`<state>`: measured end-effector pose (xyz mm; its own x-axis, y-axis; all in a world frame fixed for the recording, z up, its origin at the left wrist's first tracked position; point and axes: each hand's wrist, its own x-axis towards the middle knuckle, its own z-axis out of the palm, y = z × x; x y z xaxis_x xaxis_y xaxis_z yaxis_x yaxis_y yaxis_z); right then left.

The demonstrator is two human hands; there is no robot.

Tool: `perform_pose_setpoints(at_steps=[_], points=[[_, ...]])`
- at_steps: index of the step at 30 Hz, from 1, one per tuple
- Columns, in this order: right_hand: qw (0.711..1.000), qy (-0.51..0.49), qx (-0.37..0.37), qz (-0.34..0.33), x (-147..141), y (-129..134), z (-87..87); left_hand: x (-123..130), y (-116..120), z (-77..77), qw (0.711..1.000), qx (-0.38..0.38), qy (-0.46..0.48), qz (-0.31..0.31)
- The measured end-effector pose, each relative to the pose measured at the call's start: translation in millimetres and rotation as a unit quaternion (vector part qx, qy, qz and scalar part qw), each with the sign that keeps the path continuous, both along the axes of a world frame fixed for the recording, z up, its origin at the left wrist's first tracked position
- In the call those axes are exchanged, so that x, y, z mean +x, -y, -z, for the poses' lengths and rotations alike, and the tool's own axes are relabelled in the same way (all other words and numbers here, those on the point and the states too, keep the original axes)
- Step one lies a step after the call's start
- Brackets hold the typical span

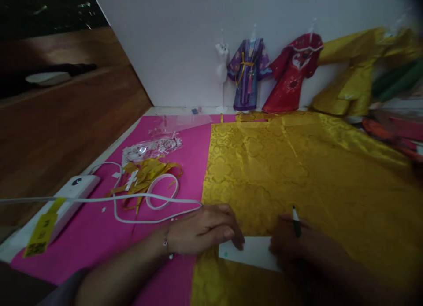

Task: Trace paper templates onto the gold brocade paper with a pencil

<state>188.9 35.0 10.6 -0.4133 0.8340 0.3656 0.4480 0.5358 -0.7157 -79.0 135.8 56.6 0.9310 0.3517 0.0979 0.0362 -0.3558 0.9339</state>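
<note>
Yellow patterned fabric (257,178) lies over a bright pink sheet (185,165). A white paper piece (254,251) with a small green mark rests on the fabric near the front. My left hand (209,229) is palm down, its fingers spread, with fingertips on the left part of the paper. At the paper's right end, my right hand (291,240) is dark and blurred, closed round a slim pen (296,222) whose light and dark upper end sticks up. The pen's lower tip is hidden by the hand.
A white power strip (72,193) and white cable (115,200) lie left, near yellow scraps (148,178) and a clear plastic bag (152,148). Along the back wall stand a small white mannequin (222,64), a purple robe (247,77), a red dress (294,79) and a yellow garment (357,77).
</note>
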Motion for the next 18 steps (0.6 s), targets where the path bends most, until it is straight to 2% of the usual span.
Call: perform_pose_setpoints(at_steps=[6,18], points=[[0.998,0.025,0.041,-0.038,-0.5,-1.3,-0.7,1.3,-0.2,-0.5,1.000,0.001,0.009,0.002],[0.998,0.025,0.036,-0.047,-2.1,-1.4,3.1,1.0,0.4,0.6,1.000,0.012,0.007,0.002]])
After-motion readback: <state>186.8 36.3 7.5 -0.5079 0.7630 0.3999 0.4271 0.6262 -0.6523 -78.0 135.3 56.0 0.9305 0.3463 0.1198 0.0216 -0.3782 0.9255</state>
